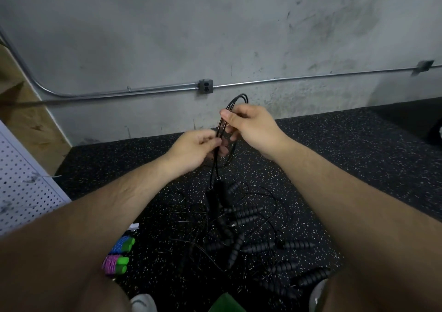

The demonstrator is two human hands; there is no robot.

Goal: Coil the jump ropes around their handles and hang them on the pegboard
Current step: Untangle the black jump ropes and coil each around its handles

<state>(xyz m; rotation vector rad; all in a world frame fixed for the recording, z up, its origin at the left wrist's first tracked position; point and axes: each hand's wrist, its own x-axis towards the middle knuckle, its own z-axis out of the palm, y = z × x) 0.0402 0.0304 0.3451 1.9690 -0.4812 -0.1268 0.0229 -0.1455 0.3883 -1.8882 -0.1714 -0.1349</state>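
Holds one black rope [235,100] up in both hands, in front of the wall [167,36] and above the floor [346,149]. Pinches the gathered strands with the right hand [251,125], thumb and curled fingers closed on them just under the top of the loops. Pinches the same strands lower down with the left hand [195,149], fingertips closed on the cord, just beside the right hand. Keeps both grips tight on the rope, no slack between fingers and cord.

Several loops arching above the right hand, then bulging out to the right below it. Two strands dropping straight from the left hand to the two black handles [216,198], hanging side by side and roughly upright over the pile [241,228]; touching it or not, cannot tell.

On the floor beneath: a pile of more black ropes, ribbed handles and thin cords tangled together. Left of it, two wound bundles [118,256] with green handles, one blue, one pink, lying close together. Just beyond them, at the left edge, a white pegboard [21,192].

On the wall behind the hands: a metal conduit [143,91] running across, with a grey box [205,86] on it.
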